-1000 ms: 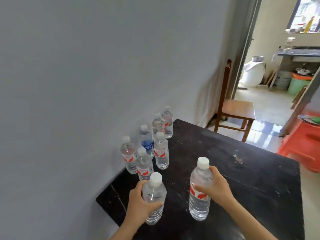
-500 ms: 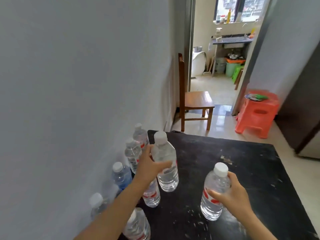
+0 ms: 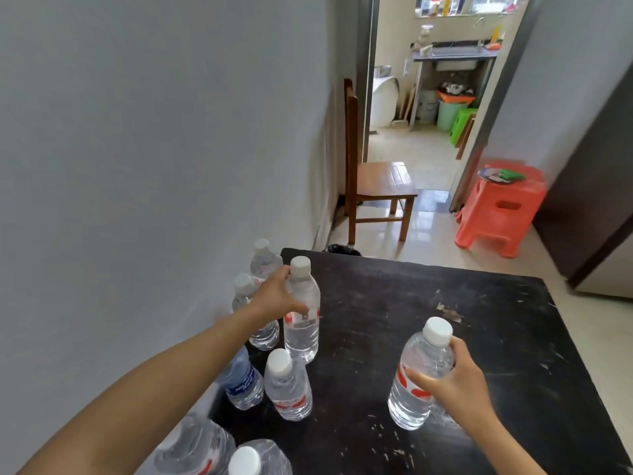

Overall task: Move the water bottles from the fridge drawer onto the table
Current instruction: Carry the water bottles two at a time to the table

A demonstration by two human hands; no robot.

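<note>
A dark table (image 3: 428, 303) stands against the grey wall. My left hand (image 3: 275, 296) grips a clear water bottle (image 3: 302, 320) with a white cap and red label, standing on the table beside the row along the wall. My right hand (image 3: 452, 382) holds a second clear bottle (image 3: 419, 375) upright on the table at the right. Several other bottles line the wall side: a red-labelled one (image 3: 287, 385), a blue-labelled one (image 3: 241, 382), and two more behind my left hand (image 3: 262, 260). The fridge drawer is out of view.
A wooden chair (image 3: 373, 186) stands beyond the table by the wall. An orange plastic stool (image 3: 500, 214) sits on the floor at the right. A doorway opens to a kitchen with a green bin (image 3: 448, 114). A dark cabinet (image 3: 596, 200) rises at the far right.
My left hand has carried its bottle forward along the wall row and it now stands on the table. The right hand stays on its bottle. The view has swung right.
</note>
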